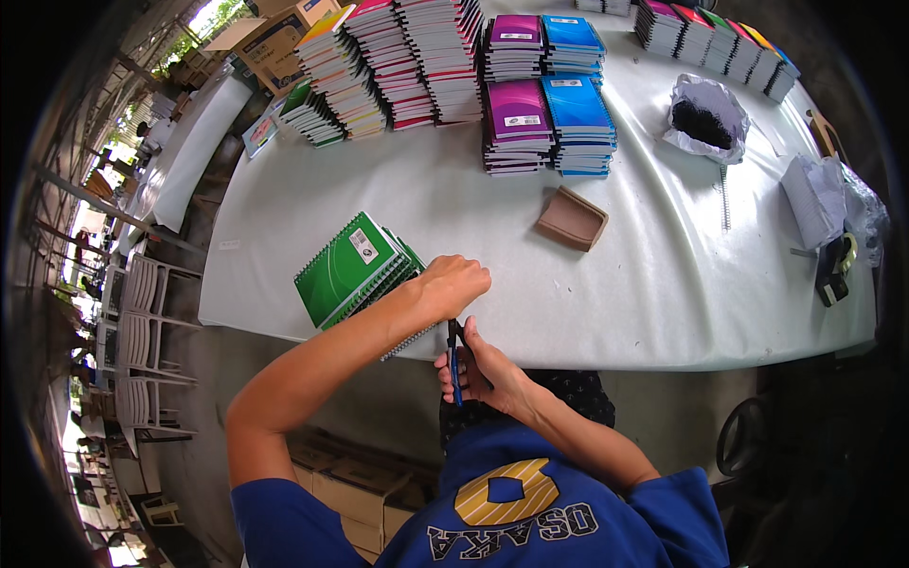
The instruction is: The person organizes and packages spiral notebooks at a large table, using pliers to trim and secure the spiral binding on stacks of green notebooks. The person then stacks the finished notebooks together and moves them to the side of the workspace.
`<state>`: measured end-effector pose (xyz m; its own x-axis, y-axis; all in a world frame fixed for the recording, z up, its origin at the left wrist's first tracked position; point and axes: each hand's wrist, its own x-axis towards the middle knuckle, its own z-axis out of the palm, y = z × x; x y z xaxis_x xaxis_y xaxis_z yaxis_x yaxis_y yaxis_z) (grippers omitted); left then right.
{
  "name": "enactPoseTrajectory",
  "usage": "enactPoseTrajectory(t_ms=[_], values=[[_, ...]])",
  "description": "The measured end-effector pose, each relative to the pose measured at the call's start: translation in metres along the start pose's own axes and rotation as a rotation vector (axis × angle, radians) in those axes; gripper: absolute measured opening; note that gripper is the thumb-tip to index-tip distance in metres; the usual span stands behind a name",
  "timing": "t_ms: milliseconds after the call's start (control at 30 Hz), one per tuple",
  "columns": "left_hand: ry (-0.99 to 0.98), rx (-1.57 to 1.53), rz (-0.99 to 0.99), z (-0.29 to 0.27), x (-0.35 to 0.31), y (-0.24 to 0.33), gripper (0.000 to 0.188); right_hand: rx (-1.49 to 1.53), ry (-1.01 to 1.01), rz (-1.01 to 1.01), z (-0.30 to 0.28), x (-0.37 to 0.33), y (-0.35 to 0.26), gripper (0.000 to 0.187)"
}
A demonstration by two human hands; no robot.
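White-covered table [663, 303]; in the room, pale chairs [142, 329] at nine o'clock.
Left hand [456, 284] is curled, its hold I cannot tell; right hand [492, 364] wraps a blue-handled tool [455, 371], green notebooks [341, 270] at its ten o'clock.

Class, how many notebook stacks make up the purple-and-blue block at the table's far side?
4: on the left, the near purple stack and the far purple stack; on the right, the near blue stack and the far blue stack.
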<state>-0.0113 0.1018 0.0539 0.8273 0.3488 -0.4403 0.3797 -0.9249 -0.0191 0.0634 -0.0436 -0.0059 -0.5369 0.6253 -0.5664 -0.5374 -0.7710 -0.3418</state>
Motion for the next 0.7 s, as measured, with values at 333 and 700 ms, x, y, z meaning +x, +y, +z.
enactPoseTrajectory(t_ms=[333, 700], values=[[-0.017, -0.007, -0.017, -0.005, -0.001, 0.003, 0.028, 0.044, -0.014, 0.004, -0.003, 0.001, -0.003, 0.077], [0.200, -0.023, 0.002, 0.006, -0.001, 0.003, 0.013, 0.189, -0.016, 0.037, 0.004, 0.001, -0.007, 0.068]])
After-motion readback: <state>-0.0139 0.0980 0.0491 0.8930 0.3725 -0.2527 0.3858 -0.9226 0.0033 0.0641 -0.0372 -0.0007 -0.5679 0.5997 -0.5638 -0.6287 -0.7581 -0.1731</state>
